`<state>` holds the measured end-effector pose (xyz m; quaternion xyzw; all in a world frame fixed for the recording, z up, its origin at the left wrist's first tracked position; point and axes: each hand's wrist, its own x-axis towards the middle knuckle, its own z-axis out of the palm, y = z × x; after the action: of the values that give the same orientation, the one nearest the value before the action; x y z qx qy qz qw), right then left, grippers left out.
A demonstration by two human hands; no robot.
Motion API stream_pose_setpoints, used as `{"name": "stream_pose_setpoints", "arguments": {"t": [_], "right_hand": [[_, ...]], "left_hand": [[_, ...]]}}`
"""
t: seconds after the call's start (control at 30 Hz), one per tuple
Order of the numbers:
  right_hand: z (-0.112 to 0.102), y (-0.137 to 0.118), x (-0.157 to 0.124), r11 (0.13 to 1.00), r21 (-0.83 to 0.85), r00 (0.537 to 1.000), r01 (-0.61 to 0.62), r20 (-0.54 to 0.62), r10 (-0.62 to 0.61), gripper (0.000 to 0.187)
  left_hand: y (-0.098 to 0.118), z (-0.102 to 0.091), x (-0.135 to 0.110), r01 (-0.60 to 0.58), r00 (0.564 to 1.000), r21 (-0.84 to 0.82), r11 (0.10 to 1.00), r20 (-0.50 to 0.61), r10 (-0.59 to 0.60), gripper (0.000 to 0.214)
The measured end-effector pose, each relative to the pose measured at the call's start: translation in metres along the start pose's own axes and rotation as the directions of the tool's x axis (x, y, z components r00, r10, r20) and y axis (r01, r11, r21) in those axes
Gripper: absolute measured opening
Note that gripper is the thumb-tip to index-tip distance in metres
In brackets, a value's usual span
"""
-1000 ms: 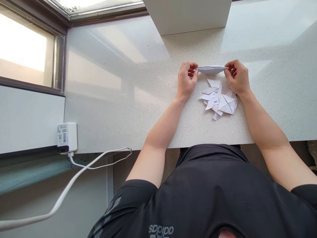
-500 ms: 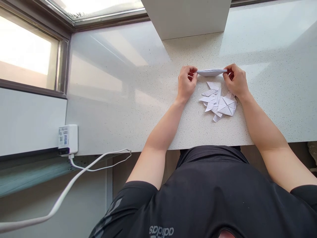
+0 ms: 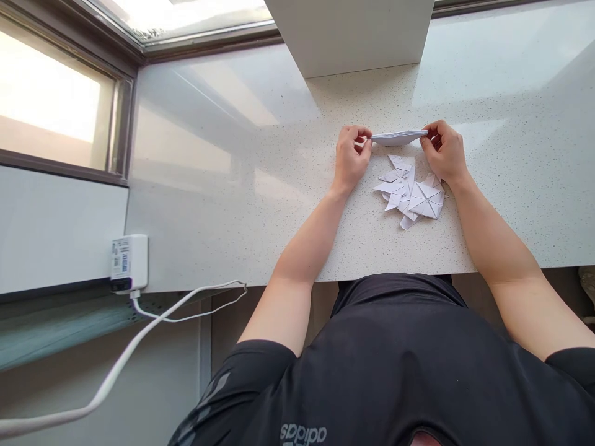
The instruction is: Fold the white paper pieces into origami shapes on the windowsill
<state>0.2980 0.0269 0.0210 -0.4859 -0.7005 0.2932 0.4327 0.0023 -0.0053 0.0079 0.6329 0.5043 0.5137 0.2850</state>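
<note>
The folded paper (image 3: 398,137) hangs in the upper middle of the frame, right of centre, seen edge-on as a thin flat sliver just above the counter (image 3: 260,204); it is pinched at both ends, which seems to keep it stretched level rather than sagging; the left hand (image 3: 352,158) grips its left tip between thumb and curled fingers, and the right hand (image 3: 445,153) grips the right tip the same way, both closed on the paper, wrists resting low on the stone, likely for steadiness; just below, between the forearms, a pile (image 3: 411,192) of small creased white pieces lies loose, close at hand yet apart from the held sheet; above, a white box (image 3: 353,34) stands against the top edge; at lower left an adapter (image 3: 129,262) sits on a ledge with its cable (image 3: 186,303) trailing off the frame; a window (image 3: 51,99) fills the upper left.
</note>
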Motion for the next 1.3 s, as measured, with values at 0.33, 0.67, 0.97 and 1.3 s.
{"name": "stream_pose_setpoints", "arguments": {"t": [0.33, 0.67, 0.97, 1.3], "right_hand": [[0.001, 0.001, -0.001, 0.999, -0.045, 1.000, 0.009, 0.001, -0.009, 0.055], [-0.003, 0.006, -0.005, 0.995, -0.097, 0.995, 0.012, 0.100, -0.002, 0.063], [-0.003, 0.007, -0.004, 0.980, -0.178, 0.992, 0.083, 0.106, -0.065, 0.051], [-0.002, 0.002, -0.005, 0.969, -0.226, 0.994, 0.102, 0.053, -0.092, 0.049]], "left_hand": [[0.008, -0.001, 0.000, -0.031, 0.999, -0.009, 0.999, 0.027, 0.032, 0.031], [-0.003, 0.001, 0.001, -0.032, 0.999, -0.014, 0.999, -0.009, 0.032, 0.042], [-0.002, 0.001, 0.001, -0.033, 0.999, 0.021, 0.999, 0.010, 0.033, 0.036], [-0.007, 0.001, 0.001, -0.039, 0.999, -0.010, 0.999, 0.016, 0.039, 0.038]]}}
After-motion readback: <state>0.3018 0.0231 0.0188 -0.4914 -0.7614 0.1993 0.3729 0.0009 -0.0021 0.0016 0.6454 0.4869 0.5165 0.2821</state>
